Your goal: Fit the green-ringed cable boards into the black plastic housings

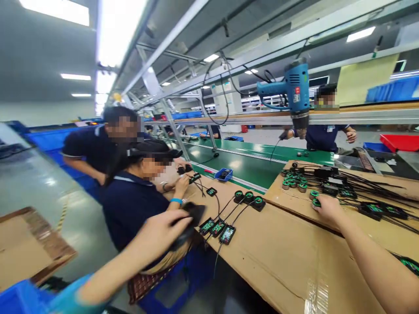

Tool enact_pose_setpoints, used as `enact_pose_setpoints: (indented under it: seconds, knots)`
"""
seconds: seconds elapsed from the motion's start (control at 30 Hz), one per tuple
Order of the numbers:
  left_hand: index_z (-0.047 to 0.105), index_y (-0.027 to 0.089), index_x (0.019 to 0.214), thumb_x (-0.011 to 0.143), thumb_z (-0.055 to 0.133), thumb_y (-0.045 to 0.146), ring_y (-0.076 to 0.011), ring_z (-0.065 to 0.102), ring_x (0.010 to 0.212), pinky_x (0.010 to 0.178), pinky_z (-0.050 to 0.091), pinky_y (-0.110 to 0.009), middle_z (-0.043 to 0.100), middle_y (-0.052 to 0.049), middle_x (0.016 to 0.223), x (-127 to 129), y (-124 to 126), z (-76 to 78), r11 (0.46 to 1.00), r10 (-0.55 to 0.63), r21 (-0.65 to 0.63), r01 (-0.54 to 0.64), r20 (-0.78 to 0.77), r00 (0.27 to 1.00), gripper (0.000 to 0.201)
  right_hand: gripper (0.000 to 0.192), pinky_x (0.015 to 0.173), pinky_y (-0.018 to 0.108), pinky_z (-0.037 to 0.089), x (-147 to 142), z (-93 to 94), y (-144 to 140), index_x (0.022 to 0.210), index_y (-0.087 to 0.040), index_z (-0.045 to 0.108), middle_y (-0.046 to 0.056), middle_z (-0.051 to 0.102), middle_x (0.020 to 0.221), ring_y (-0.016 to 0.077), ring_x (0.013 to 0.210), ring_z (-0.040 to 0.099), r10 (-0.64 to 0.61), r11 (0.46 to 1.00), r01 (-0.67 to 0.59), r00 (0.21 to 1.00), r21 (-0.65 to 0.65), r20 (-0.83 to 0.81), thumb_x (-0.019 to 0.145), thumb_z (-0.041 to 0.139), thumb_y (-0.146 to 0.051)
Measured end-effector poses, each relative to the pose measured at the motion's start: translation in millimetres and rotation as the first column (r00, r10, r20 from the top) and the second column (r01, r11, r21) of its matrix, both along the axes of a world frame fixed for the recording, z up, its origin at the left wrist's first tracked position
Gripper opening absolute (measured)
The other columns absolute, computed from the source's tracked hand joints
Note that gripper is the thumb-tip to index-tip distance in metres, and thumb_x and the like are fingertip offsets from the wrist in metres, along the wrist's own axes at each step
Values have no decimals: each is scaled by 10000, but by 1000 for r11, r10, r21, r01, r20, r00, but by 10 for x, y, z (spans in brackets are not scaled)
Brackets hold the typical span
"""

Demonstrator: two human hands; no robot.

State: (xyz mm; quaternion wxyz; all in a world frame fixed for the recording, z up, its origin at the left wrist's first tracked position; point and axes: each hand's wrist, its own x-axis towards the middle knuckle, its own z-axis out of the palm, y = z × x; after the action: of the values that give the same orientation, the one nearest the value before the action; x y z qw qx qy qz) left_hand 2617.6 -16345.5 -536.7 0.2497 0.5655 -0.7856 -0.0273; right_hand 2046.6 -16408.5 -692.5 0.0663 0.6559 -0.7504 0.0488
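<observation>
My left hand [160,233] is raised at the left of the bench, its fingers closed on a dark, flat black piece [194,214] that is smeared by motion. Over the cardboard on the right, my right hand [328,210] grips a small round component with a green top [316,202]. A group of similar round components [294,179] stands beyond it. Black boxes with green circuit boards [375,209] and black cables lie to the right of this hand. Between my hands, three open black boxes [218,226] are wired to round green-topped units [249,196].
A seated co-worker [137,209] works close by on the left, with another person [88,150] leaning behind. A blue heat gun [297,89] hangs above the bench. A small blue bin [224,174] sits beside the green conveyor [244,157]. Someone stands across the line.
</observation>
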Motion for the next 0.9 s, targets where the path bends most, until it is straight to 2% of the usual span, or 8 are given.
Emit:
enact_pose_setpoints:
  seconds: [0.07,0.17,0.3,0.4,0.47,0.63,0.77,0.9]
  knots:
    - [732,256,922,930,504,389,-197,669,875,838,529,-325,746,-7,930,-402,-71,-230,983,-171,78,165,83,982,264,290,778,386,372,-64,55,-15,1094,-149,669,175,714,1031,318,981,625,-22,998,21,1000,-58,-18,917,556,-349]
    - [718,224,987,926,516,335,-234,668,890,782,524,-331,713,-86,957,-1217,-343,-674,932,-361,131,339,221,906,239,387,795,399,410,-111,292,110,1233,-127,619,184,701,1105,318,976,624,-42,946,44,999,-320,14,911,570,-335]
    - [696,203,988,941,516,339,-259,674,909,799,531,-355,684,-119,975,-2055,-611,-1262,900,-431,190,393,249,867,230,507,901,403,458,103,858,593,1333,-106,551,187,649,1231,283,1032,610,65,674,60,988,-736,140,925,569,-407]
    - [679,185,985,953,500,312,-275,678,926,813,540,-382,679,-129,968,-2335,-701,-1572,877,-465,239,416,211,860,222,532,896,398,492,447,1149,979,1334,-136,555,155,653,1184,243,950,627,91,542,150,968,-827,235,906,612,-448]
    - [636,177,1115,961,496,309,-284,669,999,863,538,-405,675,-140,1029,-2402,-728,-1717,871,-474,246,426,188,861,247,522,882,403,512,694,1116,1164,1314,-153,568,139,668,1143,242,939,637,124,595,164,949,-787,291,895,633,-456]
    - [168,215,1537,757,795,362,-303,537,1295,1084,451,-464,552,-164,1366,-2327,-658,-2004,895,-385,155,418,-203,900,1011,338,880,365,506,1241,374,1310,1184,-179,649,113,714,1104,253,996,664,100,966,21,887,-256,451,879,646,-324]
    - [108,248,1552,733,785,263,-262,567,1277,1121,428,-461,580,-130,1361,-2183,-588,-2223,862,-282,257,437,-471,836,1063,281,855,364,494,1580,-162,1263,1118,-153,673,151,718,1086,295,1017,672,-29,994,-20,899,106,437,848,647,-223]
    - [315,206,1483,774,717,218,-261,586,1255,1103,440,-467,609,-138,1333,-2123,-594,-2393,843,-269,241,481,-586,764,815,392,930,381,488,1666,-321,1245,1255,-126,617,180,664,1234,302,1121,638,2,993,-56,881,100,473,888,604,-261]
